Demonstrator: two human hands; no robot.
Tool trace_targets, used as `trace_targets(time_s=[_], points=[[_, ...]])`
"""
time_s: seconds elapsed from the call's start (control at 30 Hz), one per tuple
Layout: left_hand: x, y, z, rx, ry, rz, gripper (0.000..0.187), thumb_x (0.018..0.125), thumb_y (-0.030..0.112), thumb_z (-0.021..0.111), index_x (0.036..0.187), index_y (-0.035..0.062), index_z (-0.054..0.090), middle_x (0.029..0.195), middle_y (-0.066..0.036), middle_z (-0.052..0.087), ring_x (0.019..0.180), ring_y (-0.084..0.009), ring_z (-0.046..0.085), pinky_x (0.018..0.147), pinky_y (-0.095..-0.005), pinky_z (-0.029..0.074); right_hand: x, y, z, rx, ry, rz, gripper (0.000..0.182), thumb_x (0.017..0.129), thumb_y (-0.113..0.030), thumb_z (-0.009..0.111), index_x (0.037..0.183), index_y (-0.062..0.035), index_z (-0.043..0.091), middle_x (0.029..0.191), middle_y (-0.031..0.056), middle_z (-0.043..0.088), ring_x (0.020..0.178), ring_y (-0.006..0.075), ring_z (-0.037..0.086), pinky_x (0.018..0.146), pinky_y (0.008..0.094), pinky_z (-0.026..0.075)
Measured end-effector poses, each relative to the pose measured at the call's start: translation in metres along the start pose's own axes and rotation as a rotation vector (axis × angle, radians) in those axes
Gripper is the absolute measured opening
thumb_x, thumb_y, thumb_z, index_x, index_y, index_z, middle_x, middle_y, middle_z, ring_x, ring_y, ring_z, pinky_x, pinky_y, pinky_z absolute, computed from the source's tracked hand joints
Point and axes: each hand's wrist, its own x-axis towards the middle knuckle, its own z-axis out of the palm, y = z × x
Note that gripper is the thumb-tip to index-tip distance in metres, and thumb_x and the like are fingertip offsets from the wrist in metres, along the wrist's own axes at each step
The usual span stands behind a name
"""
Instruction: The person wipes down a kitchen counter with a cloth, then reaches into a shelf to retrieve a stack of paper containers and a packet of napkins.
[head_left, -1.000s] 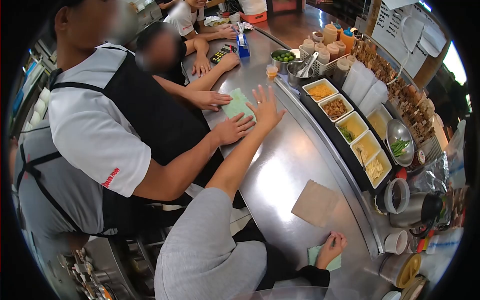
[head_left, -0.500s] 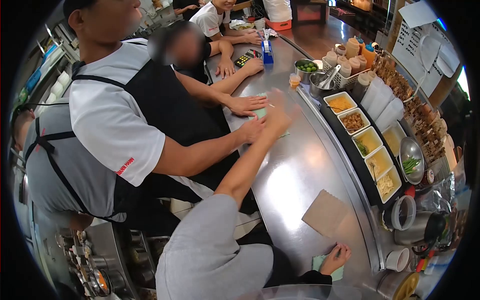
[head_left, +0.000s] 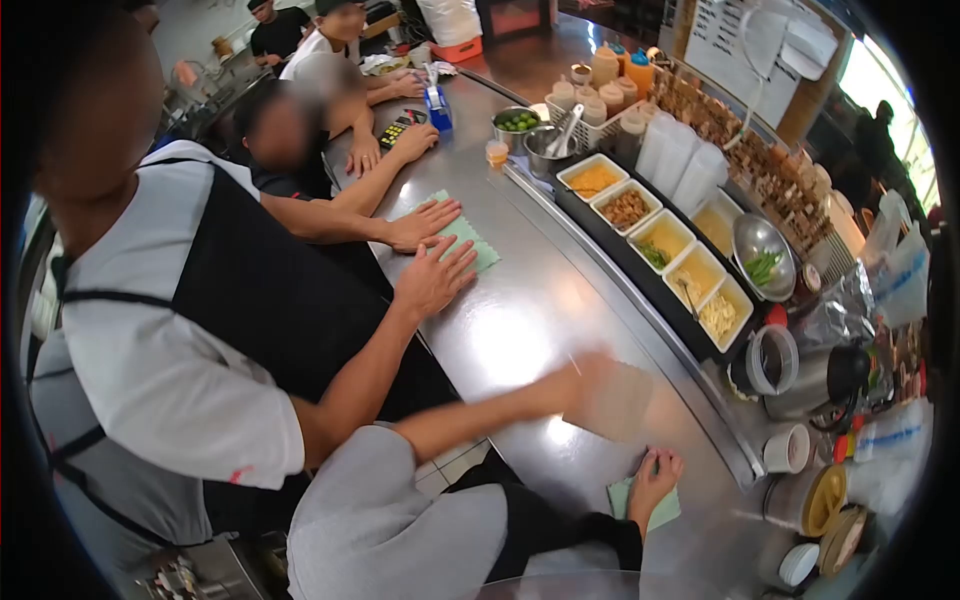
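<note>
My left hand (head_left: pixel 592 385), smeared by motion, is over the left edge of a brown square sheet (head_left: pixel 625 405) lying on the steel counter. A thin pale line shows beside its fingers; I cannot make out what it is. My right hand (head_left: pixel 656 480) rests on a folded light green cloth (head_left: pixel 664 508) near the counter's front edge. Its fingers are curled in, and anything between them is hidden. Farther left, a co-worker's two hands (head_left: pixel 430 272) lie flat on another green cloth (head_left: pixel 474 247).
White tubs of toppings (head_left: pixel 626 206) line a raised ledge along the far side. Behind them stand squeeze bottles (head_left: pixel 603 65) and a steel bowl of green vegetables (head_left: pixel 763 250). Jars and a kettle (head_left: pixel 815 383) crowd the right. Co-workers lean on the counter (head_left: pixel 500 330) at left.
My left hand has moved from the co-worker's green cloth to the brown sheet. The co-worker's hands now lie flat on that cloth. My right hand stays on its cloth; the view has shifted.
</note>
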Motion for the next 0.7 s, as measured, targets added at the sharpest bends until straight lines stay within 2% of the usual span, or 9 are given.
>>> trace_targets(time_s=[0.07,0.17,0.27,0.43,0.47,0.53,0.6,0.67,0.7], points=[[0.005,0.071,-0.011,-0.528,-0.413,0.160,0.063,0.087,0.034,0.050,0.137,0.0037,0.027,0.143,-0.019,0.022,0.135,-0.0350,0.008,0.109,-0.0472,0.002,0.005,0.002,-0.001,-0.023,0.009,0.004,0.009,0.078,-0.005,0.057,0.081,0.0006,0.063,0.084,0.0118,0.054,0.087,0.0270,0.049,0.078,0.0348,0.040],[0.028,0.069,-0.004,-0.350,-0.386,0.071,0.060,0.084,0.034,0.053,0.133,0.0054,0.033,0.141,-0.020,0.027,0.130,-0.0401,0.021,0.105,-0.0519,0.015,-0.001,0.003,-0.003,0.013,-0.006,0.009,0.008,0.077,-0.004,0.057,0.080,-0.0004,0.063,0.084,0.0118,0.054,0.086,0.0269,0.049,0.078,0.0344,0.040],[0.050,0.050,-0.025,-0.366,0.058,0.143,0.065,0.083,0.036,0.053,0.134,0.0018,0.031,0.141,-0.022,0.024,0.131,-0.0431,0.018,0.104,-0.0514,0.018,0.002,0.005,-0.001,0.024,0.023,-0.020,0.007,0.077,-0.004,0.057,0.079,-0.0007,0.063,0.084,0.0118,0.055,0.085,0.0269,0.049,0.077,0.0341,0.040],[0.056,0.046,0.010,-0.166,0.414,-0.411,0.063,0.083,0.031,0.055,0.131,-0.0017,0.033,0.137,-0.024,0.029,0.128,-0.0403,0.025,0.103,-0.0458,0.023,0.001,0.006,-0.001,0.033,0.039,-0.030,0.007,0.077,-0.004,0.057,0.079,-0.0023,0.063,0.082,0.0115,0.055,0.084,0.0272,0.050,0.077,0.0347,0.040],[0.081,0.080,-0.024,-0.220,-0.324,-0.456,0.058,0.084,0.026,0.054,0.130,-0.0027,0.035,0.135,-0.024,0.032,0.127,-0.0361,0.029,0.103,-0.0443,0.025,-0.002,0.012,0.003,0.033,0.043,-0.027,0.007,0.077,-0.004,0.057,0.079,-0.0023,0.063,0.082,0.0115,0.055,0.084,0.0272,0.050,0.077,0.0347,0.040],[0.109,0.134,-0.048,-0.263,-1.062,-0.459,0.053,0.084,0.022,0.053,0.128,-0.0036,0.037,0.133,-0.023,0.036,0.126,-0.0319,0.033,0.102,-0.0427,0.027,-0.007,0.034,0.013,0.238,0.135,-0.025,0.008,0.077,-0.004,0.057,0.080,-0.0036,0.064,0.081,0.0110,0.056,0.082,0.0273,0.050,0.076,0.0357,0.040],[0.074,0.199,-0.015,-1.001,-0.858,0.451,0.060,0.091,0.039,0.027,0.137,0.0026,0.014,0.144,-0.015,0.009,0.133,-0.0281,0.004,0.107,-0.0419,0.009,0.000,0.021,0.003,0.133,0.076,-0.047,0.008,0.077,-0.005,0.057,0.080,-0.0040,0.064,0.081,0.0105,0.057,0.081,0.0271,0.050,0.076,0.0359,0.040],[0.068,0.219,0.000,-1.325,-0.664,0.901,0.064,0.095,0.047,0.014,0.142,0.0057,0.003,0.149,-0.011,-0.004,0.137,-0.0262,-0.010,0.110,-0.0415,0.000,0.000,0.028,0.007,0.081,0.048,-0.100,0.007,0.076,-0.005,0.058,0.079,-0.0060,0.065,0.081,0.0087,0.057,0.080,0.0262,0.050,0.074,0.0357,0.039],[0.072,0.217,0.008,-1.269,-0.656,0.790,0.065,0.095,0.048,0.013,0.142,0.0052,0.002,0.149,-0.013,-0.005,0.136,-0.0279,-0.011,0.109,-0.0425,-0.001,-0.001,0.029,0.006,0.086,0.047,-0.097,0.007,0.076,-0.005,0.058,0.079,-0.0060,0.065,0.081,0.0087,0.057,0.080,0.0262,0.050,0.074,0.0357,0.039]])
